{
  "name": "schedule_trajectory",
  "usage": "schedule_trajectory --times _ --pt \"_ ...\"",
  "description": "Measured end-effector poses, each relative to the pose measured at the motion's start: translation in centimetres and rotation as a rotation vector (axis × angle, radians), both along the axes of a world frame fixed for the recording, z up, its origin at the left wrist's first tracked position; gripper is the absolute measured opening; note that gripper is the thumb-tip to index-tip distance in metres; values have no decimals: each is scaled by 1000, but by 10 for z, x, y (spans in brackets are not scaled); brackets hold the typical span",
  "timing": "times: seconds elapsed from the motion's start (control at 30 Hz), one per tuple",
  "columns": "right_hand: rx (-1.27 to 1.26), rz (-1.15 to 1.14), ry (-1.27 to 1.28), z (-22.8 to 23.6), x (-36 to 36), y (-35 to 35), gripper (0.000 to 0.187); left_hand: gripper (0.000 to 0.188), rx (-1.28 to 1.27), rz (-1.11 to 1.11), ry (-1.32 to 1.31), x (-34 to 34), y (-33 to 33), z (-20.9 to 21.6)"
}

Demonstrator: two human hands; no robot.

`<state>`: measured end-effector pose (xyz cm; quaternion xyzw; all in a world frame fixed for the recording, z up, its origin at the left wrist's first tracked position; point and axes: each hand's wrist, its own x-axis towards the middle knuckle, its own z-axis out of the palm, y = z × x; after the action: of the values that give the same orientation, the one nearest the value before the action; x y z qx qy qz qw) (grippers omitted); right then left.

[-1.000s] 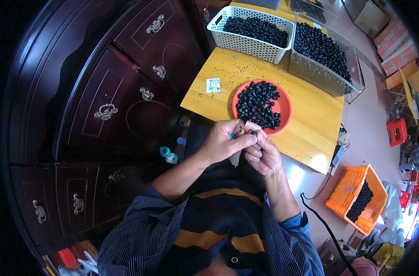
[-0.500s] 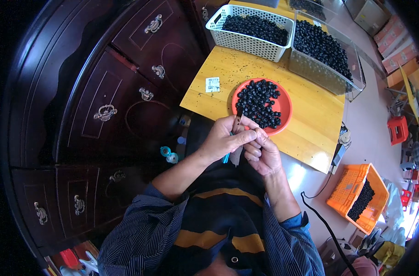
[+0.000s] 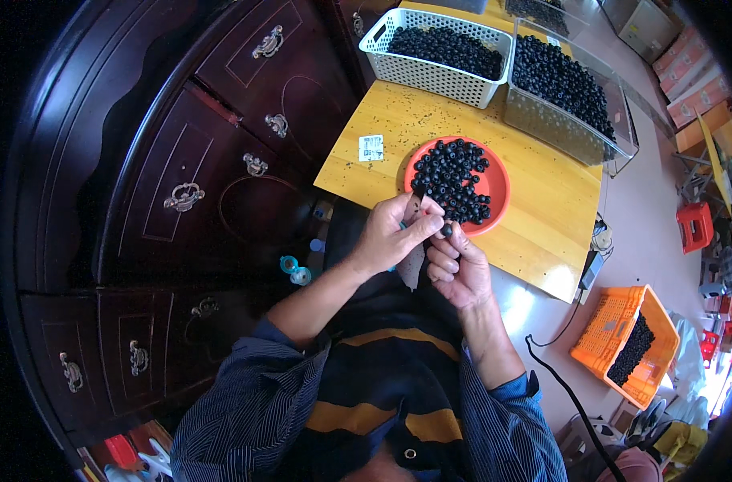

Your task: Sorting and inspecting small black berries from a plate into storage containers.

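Observation:
My left hand (image 3: pixel 388 234) is closed around a flat, grey-brown strip (image 3: pixel 412 267) with a pointed lower end and a dark upper tip; its exact kind I cannot make out. My right hand (image 3: pixel 464 269) pinches a small round black bead (image 3: pixel 447 230) between thumb and fingertips, close by the left thumb. Both hands meet just in front of an orange-red round dish (image 3: pixel 501 201). Many black beads (image 3: pixel 450 173), some showing pale rings, lie in that dish.
Behind the dish, a white perforated basket (image 3: pixel 438 78) and a clear plastic bin (image 3: pixel 558 132) hold more black beads on the yellow wooden table (image 3: pixel 534 261). A white label (image 3: pixel 371 148) lies there too. Dark drawers (image 3: pixel 181 185) stand left; an orange crate (image 3: pixel 611 333) sits right.
A black bead now shows between my right fingertips. My left hand has shifted slightly left, and the strip has turned, showing more of its flat face.

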<state>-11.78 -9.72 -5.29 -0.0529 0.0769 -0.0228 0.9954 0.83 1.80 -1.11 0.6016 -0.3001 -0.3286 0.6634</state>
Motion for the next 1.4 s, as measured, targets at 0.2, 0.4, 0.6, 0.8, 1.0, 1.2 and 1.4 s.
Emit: schedule_trajectory --times 0.2,0.4,0.6,0.8,1.0,1.2,1.4 --pt "-130 -22 128 5 1 -5 13 41 250 -102 -830 12 12 22" --pt "-198 -42 176 1 3 -2 16 41 292 -131 -989 15 11 28" --pt "-244 -51 220 8 5 -1 5 40 190 -64 -1054 14 9 17" --pt "-280 -70 227 5 5 1 5 37 253 -94 -1089 16 8 15" --pt "-242 -58 235 8 5 2 8 36 233 -95 -1137 14 6 5" --pt "36 -28 211 11 6 7 16 31 97 -49 -927 17 3 14" --pt "81 5 112 10 6 5 20 25 85 -69 -701 11 7 25"
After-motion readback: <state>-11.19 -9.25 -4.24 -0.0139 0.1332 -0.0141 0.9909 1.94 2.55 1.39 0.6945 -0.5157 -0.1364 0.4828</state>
